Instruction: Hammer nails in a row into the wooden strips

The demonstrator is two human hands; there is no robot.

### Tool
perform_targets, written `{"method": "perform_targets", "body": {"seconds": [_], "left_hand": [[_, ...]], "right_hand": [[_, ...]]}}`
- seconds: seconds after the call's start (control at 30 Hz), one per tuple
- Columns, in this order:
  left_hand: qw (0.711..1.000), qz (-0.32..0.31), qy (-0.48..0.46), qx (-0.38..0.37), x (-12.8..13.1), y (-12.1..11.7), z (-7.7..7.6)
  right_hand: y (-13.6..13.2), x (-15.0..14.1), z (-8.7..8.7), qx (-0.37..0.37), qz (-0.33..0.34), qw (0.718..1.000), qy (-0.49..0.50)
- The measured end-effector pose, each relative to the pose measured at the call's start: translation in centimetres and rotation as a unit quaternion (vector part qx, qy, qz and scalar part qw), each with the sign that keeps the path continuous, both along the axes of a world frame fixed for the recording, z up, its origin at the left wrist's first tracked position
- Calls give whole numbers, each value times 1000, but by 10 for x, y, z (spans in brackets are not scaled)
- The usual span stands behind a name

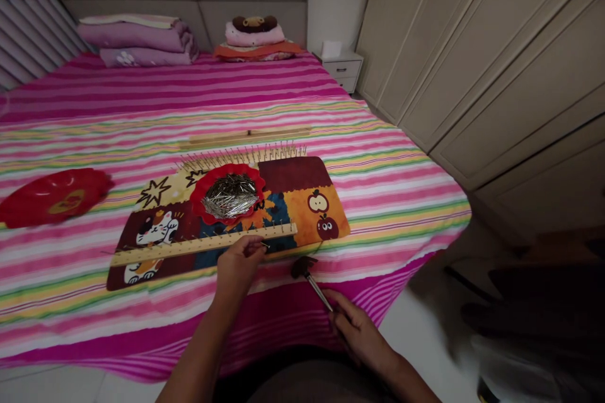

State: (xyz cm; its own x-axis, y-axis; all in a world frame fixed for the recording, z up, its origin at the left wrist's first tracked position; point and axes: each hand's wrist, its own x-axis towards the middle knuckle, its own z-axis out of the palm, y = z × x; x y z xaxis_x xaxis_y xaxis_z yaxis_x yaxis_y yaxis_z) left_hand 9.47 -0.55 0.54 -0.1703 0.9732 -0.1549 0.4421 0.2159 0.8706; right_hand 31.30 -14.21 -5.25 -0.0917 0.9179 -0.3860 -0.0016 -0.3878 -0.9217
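Observation:
My left hand (241, 260) is closed in a pinch on a nail (266, 245) just in front of a wooden strip (189, 244). Nails stand upright along that strip in a row. Lower right, my right hand (355, 327) grips the handle of a hammer (317, 289), its dark head pointing toward the strip. Behind the strip, a red scalloped dish (201, 204) holds a heap of loose nails (230, 195). Dish and strip both rest on a patterned mat (302, 173) with a cat and apples printed on it.
Beyond the dish lies another strip studded with nails (241, 156), and a plain wooden strip (212, 138) behind it. A red tray (51, 198) is at left on the striped bedspread (392, 170). Folded bedding (137, 38) sits by the headboard; wardrobes (472, 44) line the right.

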Motion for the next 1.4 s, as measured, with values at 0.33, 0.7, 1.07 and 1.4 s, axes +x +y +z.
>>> {"method": "perform_targets", "body": {"seconds": [0.33, 0.7, 1.07, 1.4], "left_hand": [[982, -22, 153, 110, -1, -4, 6], [998, 18, -58, 35, 1, 2, 5], [998, 31, -38, 48, 24, 15, -11], [988, -10, 88, 123, 28, 14, -9]], "right_hand": [[2, 0, 6, 1, 3, 1000, -22], [0, 0, 1, -10, -3, 1000, 21], [0, 2, -4, 15, 14, 1000, -4], [0, 3, 2, 31, 8, 999, 7]]}}
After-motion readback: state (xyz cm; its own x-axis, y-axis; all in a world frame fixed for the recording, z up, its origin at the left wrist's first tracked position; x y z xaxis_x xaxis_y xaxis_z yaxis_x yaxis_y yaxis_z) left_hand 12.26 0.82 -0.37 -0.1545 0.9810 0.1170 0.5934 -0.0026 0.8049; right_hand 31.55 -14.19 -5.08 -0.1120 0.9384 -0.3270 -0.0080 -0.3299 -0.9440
